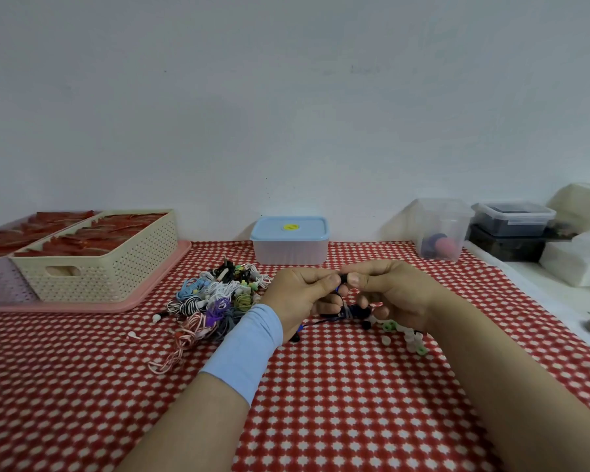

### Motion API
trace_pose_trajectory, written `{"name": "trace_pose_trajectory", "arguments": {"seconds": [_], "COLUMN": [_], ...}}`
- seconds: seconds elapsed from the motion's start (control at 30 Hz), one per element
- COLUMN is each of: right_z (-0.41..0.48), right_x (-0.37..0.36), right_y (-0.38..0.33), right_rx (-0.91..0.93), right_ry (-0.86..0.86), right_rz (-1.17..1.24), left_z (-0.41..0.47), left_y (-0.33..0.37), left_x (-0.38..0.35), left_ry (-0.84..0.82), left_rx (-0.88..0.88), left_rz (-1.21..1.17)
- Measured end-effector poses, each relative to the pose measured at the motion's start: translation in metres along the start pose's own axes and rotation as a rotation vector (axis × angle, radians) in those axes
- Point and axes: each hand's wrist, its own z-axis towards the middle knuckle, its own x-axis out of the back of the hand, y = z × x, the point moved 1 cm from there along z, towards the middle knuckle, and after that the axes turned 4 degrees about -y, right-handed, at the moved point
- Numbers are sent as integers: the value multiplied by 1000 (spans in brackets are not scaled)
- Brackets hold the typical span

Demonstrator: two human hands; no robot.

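While the left hand pinches the dark blue earphones, the right hand pinches them too; an earphone pile lies on the bench nearby.

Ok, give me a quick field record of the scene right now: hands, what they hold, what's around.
left hand: pinches dark blue earphones at a black bud
right hand: pinches the same bud, cable bunched under its fingers
pile of coiled earphones: left of the hands, on the tablecloth
cream basket: holds red packets, stands on pink tray
blue-lidded box: shut, behind the pile
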Motion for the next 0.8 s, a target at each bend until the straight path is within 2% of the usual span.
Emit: {"name": "trace_pose_trajectory", "arguments": {"seconds": [0.27,0.8], "right_z": [-3,-5], "right_x": [-4,1], "right_y": [-5,-7], "right_rx": [162,-76], "right_ry": [120,-25], "right_rz": [-99,1], "left_z": [0,-3], "left_y": [2,4], "left_x": [-2,1], "left_ry": [49,-27], "left_rx": [58,30], "left_rz": [-35,-4]}}
